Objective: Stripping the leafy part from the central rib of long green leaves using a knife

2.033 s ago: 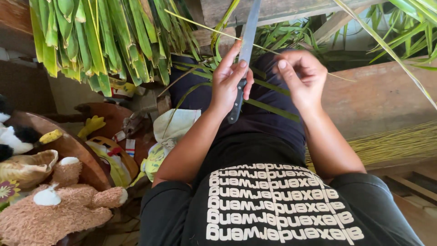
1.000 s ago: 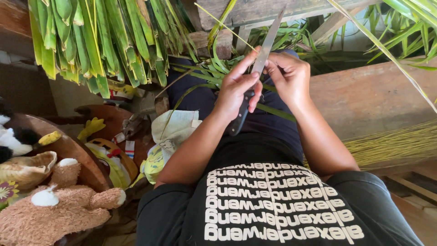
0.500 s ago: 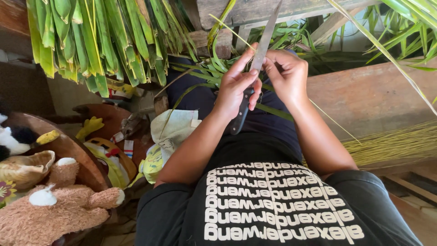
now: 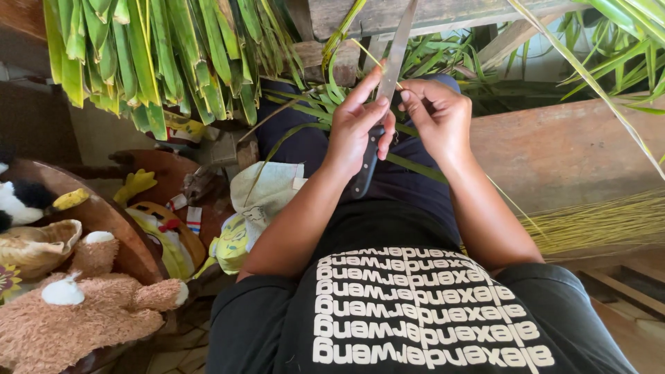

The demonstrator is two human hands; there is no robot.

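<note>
Since a moment ago my right hand [image 4: 438, 118] has closed in, pinching the thin leaf rib [image 4: 365, 52] against the knife [image 4: 383, 90] my left hand [image 4: 355, 128] grips firmly.

wooden bench [image 4: 575, 149] running along right side, reddish-brown plank surface showing bare in middle. bundle of thin yellowish leaf ribs [image 4: 599, 221] lying flat on its near edge, ends fanning toward right. long green leaf strips [image 4: 623, 48] hanging over its far side. person sitting on bench, lap [image 4: 388, 176] carrying loose green strips [image 4: 415, 166]. tiled floor [image 4: 173, 357] showing at lower left, round brown tray [image 4: 118, 228] sitting above it, holding plush toys [image 4: 76, 315].
</note>
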